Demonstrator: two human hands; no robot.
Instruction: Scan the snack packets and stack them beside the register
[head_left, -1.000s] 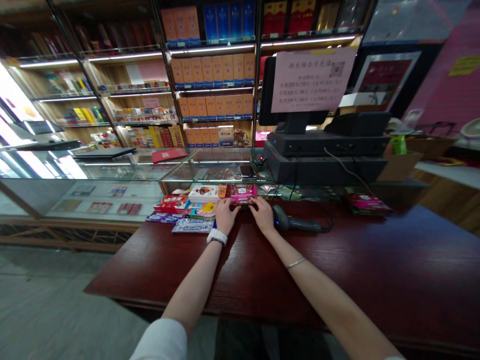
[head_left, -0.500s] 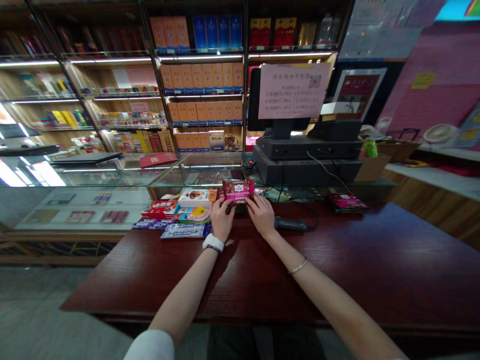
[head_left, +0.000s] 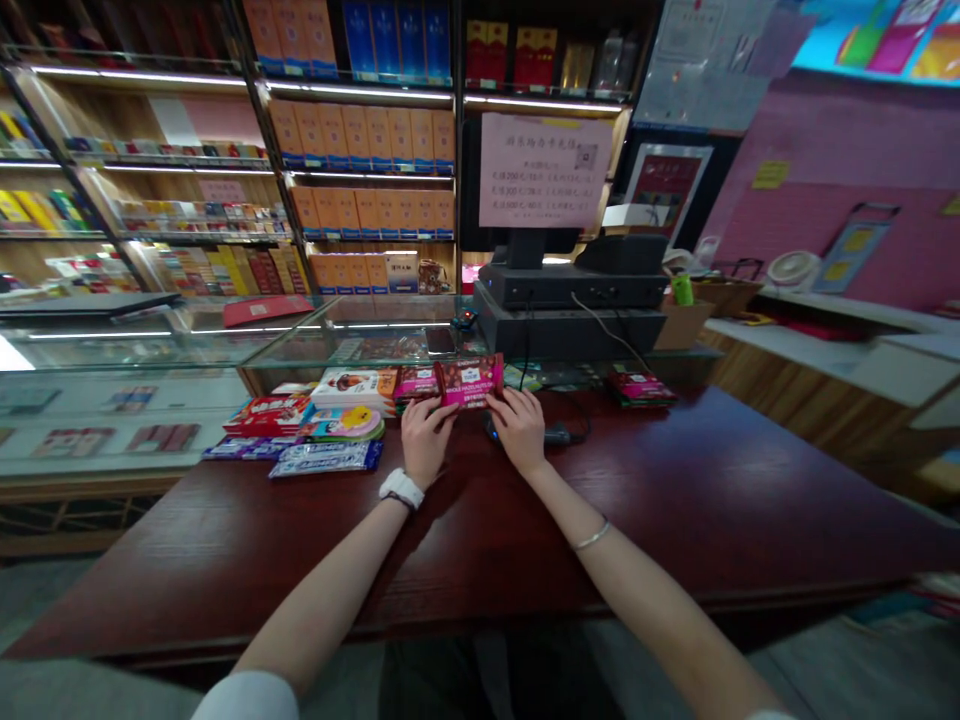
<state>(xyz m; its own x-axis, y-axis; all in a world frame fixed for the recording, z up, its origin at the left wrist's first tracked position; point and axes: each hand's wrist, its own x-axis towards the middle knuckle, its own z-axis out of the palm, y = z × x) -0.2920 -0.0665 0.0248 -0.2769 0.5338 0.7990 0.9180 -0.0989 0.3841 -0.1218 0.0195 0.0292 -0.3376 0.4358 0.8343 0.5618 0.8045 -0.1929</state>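
Note:
A pink and brown packet of hazelnut chocolate [head_left: 471, 382] is held up off the dark red wooden table between my two hands. My left hand [head_left: 426, 438] grips its lower left corner with thumb and fingers. At the lower right corner, my right hand [head_left: 519, 430] pinches it. A second packet in the same colours [head_left: 416, 383] lies just left of it, behind my left fingers. Under and beside my right hand lies a dark barcode scanner [head_left: 559, 436], partly hidden by the hand.
Left on the table [head_left: 600, 530] are white boxes [head_left: 352, 388], a red packet [head_left: 266, 415], a packet with a yellow chick [head_left: 343, 423] and blue-white wrapped bars [head_left: 325, 458]. More pink packets [head_left: 639, 389] lie right. Behind stand a glass counter [head_left: 360, 325] and a register [head_left: 570, 310].
The view has turned to the right. The held packet has moved right relative to the white boxes, with both hands on it, and a similar packet now shows on its left.

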